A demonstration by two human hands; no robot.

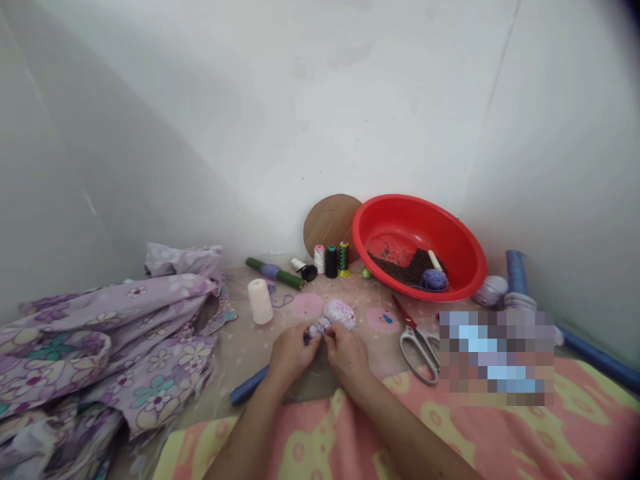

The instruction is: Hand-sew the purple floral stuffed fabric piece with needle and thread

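Observation:
In the middle of the table, my left hand [294,352] is closed round a blue tube [249,387] whose lower end sticks out at the left. Lilac floral fabric strip [319,327] is wound about the tube's upper end. Close beside it, my right hand [347,353] is closed, its fingertips pinched at the strip; the exact bit held is partly hidden. Just beyond both hands lies a ball of white and purple fabric strip [341,313].
A red basin [470,257] leans at the back right, with red-handled scissors [417,347] before it. A cream thread cone [260,301], green tube [287,277] and several thread spools [331,261] stand or lie behind. Floral cloth [150,347] is heaped left.

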